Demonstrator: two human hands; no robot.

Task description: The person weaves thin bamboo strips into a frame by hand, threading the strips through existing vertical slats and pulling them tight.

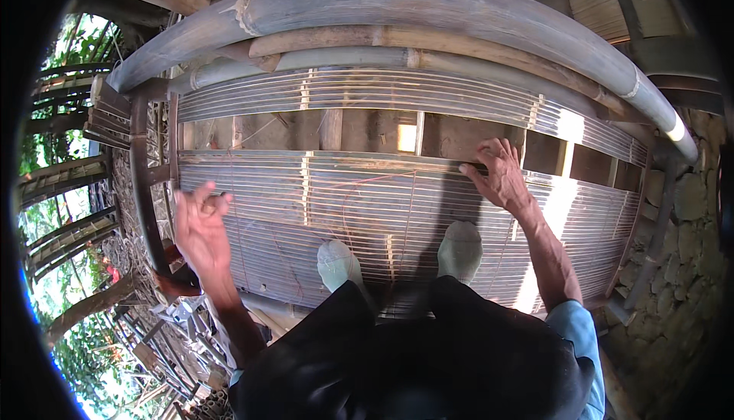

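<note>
Slatted platform of thin strips. Thick bamboo pole bends along its far edge. Closest to pole: narrow strip band. Next out from pole: long open gap, crosspieces showing in it. Beyond gap, farther from pole: wide strip band, thin red strings over it. Farther still from pole, two feet in pale socks stand apart on wide strip band. Sunlight patches on both bands.

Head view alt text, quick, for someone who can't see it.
A person's right hand is at the edge of a gap in a slatted platform; the left hand, loosely open, is near the platform's left side. Two pale-socked feet rest on it.
</note>
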